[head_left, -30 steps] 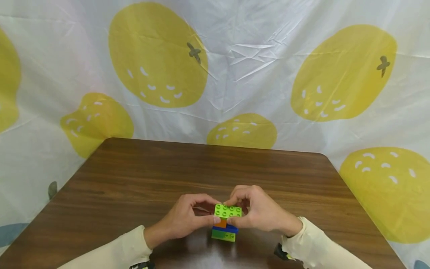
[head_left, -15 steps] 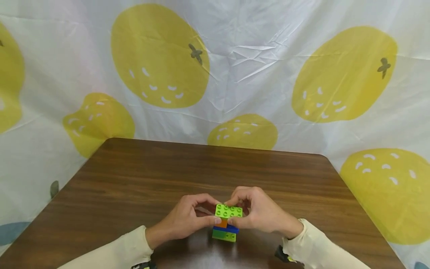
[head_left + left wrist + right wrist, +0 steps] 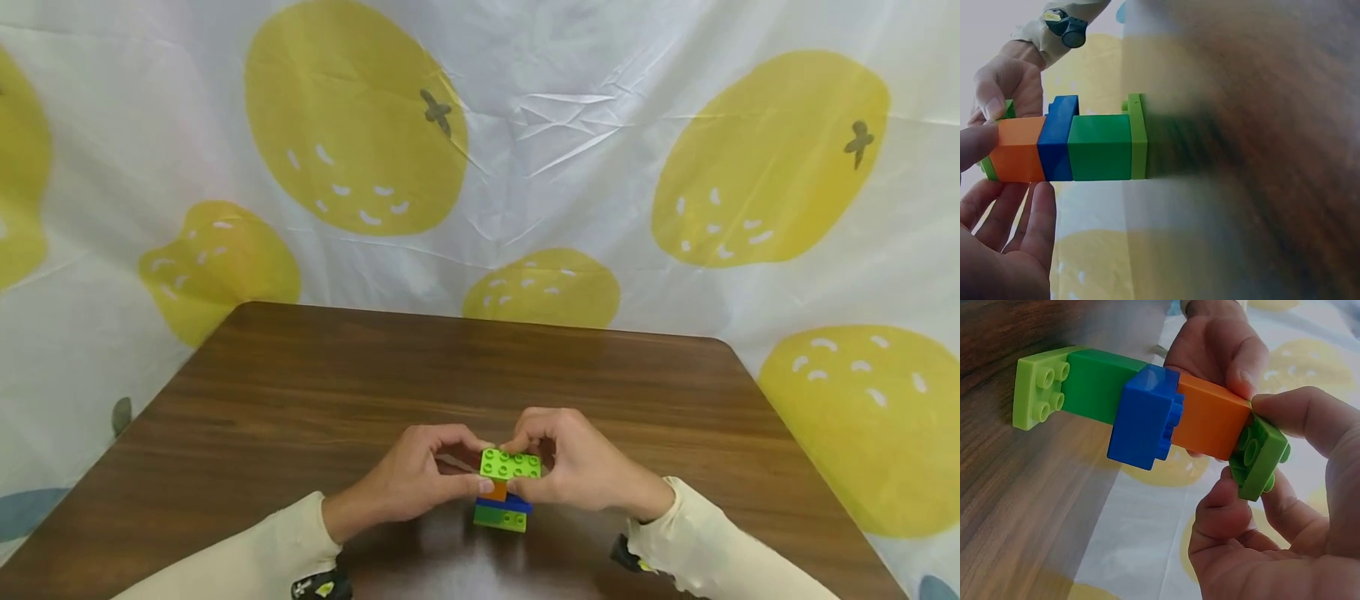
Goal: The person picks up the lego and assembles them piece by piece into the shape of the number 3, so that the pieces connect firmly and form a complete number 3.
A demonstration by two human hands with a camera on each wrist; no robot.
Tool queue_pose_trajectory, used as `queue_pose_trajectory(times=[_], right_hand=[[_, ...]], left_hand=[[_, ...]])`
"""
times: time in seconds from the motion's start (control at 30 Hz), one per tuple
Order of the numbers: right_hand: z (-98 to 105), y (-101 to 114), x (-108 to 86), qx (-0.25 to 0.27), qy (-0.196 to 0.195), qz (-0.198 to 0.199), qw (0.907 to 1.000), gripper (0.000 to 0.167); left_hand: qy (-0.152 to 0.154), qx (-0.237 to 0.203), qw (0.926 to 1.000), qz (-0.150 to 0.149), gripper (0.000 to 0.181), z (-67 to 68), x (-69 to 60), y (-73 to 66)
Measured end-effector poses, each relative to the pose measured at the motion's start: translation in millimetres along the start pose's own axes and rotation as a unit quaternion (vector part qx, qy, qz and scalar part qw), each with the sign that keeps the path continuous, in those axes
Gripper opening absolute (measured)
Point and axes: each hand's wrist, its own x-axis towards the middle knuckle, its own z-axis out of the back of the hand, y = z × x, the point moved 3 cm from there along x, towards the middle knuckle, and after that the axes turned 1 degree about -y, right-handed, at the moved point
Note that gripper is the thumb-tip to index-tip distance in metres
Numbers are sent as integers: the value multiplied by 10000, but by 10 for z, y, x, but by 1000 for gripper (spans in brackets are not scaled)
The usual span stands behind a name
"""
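Observation:
A tower of toy building bricks stands upright near the table's front. On top lies a light green studded brick (image 3: 510,464), jutting right over an orange brick (image 3: 1019,150). Below come a blue brick (image 3: 1058,144), a dark green brick (image 3: 1100,150) and a light green base brick (image 3: 1139,137). My left hand (image 3: 408,475) pinches the tower's top end from the left, its thumb at the joint between the orange and top bricks. My right hand (image 3: 585,462) pinches the overhanging end of the top brick between thumb and fingers. Both thumbs are on the near side.
The dark wooden table (image 3: 360,367) stretches away behind the tower. A white curtain (image 3: 555,192) with yellow lemon prints hangs past its far edge. Pale sleeves (image 3: 247,550) and dark wrist bands (image 3: 321,585) cover both wrists.
The hands keep the same hold on the tower throughout. The whole head view has shifted slightly; the bricks stay stacked as before.

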Motion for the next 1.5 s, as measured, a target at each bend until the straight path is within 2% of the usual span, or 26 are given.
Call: queue_pose_trajectory(times=[0.37,0.93,1.1,1.33,1.5], right_hand=[[12,-19,-26,-184,-47,-134,9997,27],[-18,-91,-137,84,-212,214,9995,34],[-23,-129,-171,229,-231,38,9995,35],[-44,-222,-237,212,-292,147,9992,37],[-112,-319,-297,525,-115,-32,9986,37]], left_hand=[[53,111,9997,194,28,-21,-3,-25],[40,553,9978,361,37,-1,-7,2],[120,484,9978,432,39,10,-23,32],[127,334,9977,569,40,-3,-36,57],[139,274,9967,749,40,-24,-63,90]])
